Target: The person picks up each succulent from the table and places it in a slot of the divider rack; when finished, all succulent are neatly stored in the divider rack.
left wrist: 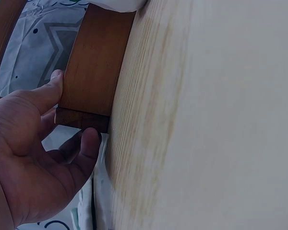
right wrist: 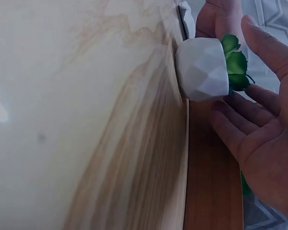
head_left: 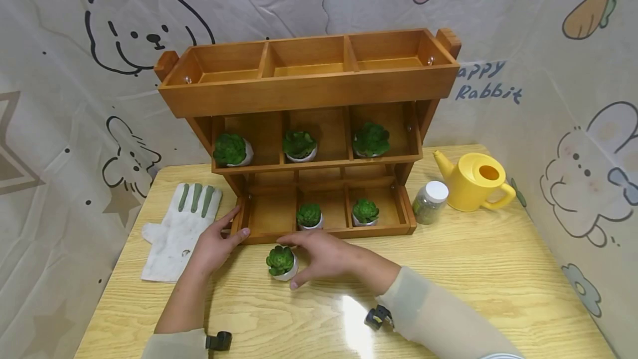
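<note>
A small potted succulent (head_left: 281, 260) in a white faceted pot (right wrist: 202, 69) stands upright on the table in front of a wooden plant rack (head_left: 309, 91). My right hand (head_left: 324, 256) is beside that pot with fingers and thumb spread around it. The fingertips come close to the pot, while the thumb stays apart from it. With my left hand (head_left: 215, 245) I hold the rack's lower left corner, the thumb at the front and the fingers along the side. The left wrist view shows this grip on the brown wooden end (left wrist: 93, 62).
Succulents sit in the rack's middle tier (head_left: 300, 145) and in two lower compartments. To the left lies a white glove (head_left: 181, 231) with green fingers. A lidded jar (head_left: 430, 204) and a yellow watering can (head_left: 471, 181) stand at right. Patterned cloth surrounds the table.
</note>
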A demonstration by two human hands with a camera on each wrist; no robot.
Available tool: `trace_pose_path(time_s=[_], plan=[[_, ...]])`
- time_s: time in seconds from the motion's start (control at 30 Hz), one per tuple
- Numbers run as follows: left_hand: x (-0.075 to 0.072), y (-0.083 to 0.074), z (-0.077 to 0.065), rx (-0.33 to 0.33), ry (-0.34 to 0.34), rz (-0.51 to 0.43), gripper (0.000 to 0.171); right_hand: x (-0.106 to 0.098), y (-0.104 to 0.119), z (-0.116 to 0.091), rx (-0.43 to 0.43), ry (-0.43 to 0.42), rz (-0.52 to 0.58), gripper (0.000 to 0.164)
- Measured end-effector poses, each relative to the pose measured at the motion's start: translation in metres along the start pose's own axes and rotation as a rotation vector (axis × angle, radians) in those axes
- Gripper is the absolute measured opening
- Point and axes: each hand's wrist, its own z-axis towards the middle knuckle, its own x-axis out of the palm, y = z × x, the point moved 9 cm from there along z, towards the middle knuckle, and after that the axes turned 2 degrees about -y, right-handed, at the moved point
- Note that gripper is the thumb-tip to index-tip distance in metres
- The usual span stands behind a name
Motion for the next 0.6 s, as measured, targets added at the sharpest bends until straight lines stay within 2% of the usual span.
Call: trace_pose_path(time_s=[0.27,0.6], plan=[[0.000,0.000,-0.001,0.001,-0.002,0.006,0.074,0.008,0.002,0.004,0.000,0.030,-0.014,0.096],[0.000,-0.001,-0.001,0.003,-0.003,0.005,0.073,0.012,0.001,0.009,0.022,0.009,-0.058,0.088]])
